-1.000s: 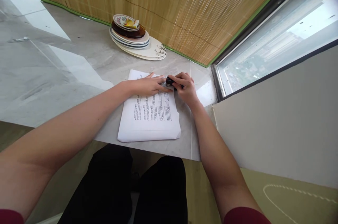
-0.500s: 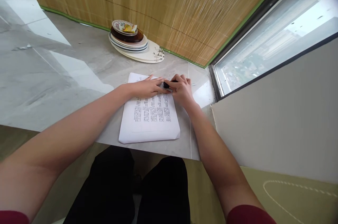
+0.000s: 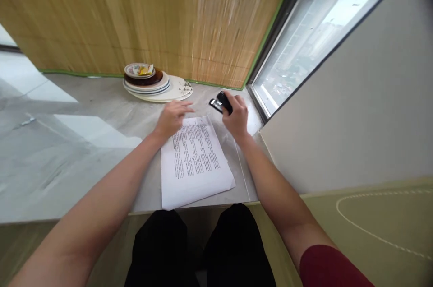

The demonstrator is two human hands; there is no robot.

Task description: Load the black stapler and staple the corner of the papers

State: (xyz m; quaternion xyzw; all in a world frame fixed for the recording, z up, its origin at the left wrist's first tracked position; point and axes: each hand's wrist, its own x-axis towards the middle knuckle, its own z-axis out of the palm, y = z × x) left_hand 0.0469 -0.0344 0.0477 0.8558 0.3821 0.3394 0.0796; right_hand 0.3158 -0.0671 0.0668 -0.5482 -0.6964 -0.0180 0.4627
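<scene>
A stack of printed paper (image 3: 196, 160) lies on the grey marble-look ledge in front of me, a little turned, its near edge by the ledge's front. Just past its far right corner, my right hand (image 3: 237, 113) is closed around a black stapler (image 3: 224, 102), whose two arms are apart like jaws pointing left. At the paper's far left corner my left hand (image 3: 172, 118) hovers or rests lightly, fingers stretched out to the right and slightly blurred. Nothing shows in it. The stapler is apart from the paper.
Behind the paper stands a pile of plates (image 3: 147, 83) with a small yellow packet (image 3: 145, 70) on top. A bamboo blind (image 3: 152, 16) closes off the back. To the right are a window (image 3: 304, 34) and a white wall (image 3: 338, 111). My knees (image 3: 162, 237) are below the ledge.
My right hand has lifted the stapler off the paper's far edge, and it now shows clearly. The left hand has drawn back left from the sheet's middle. The paper has turned slightly; the view has shifted.
</scene>
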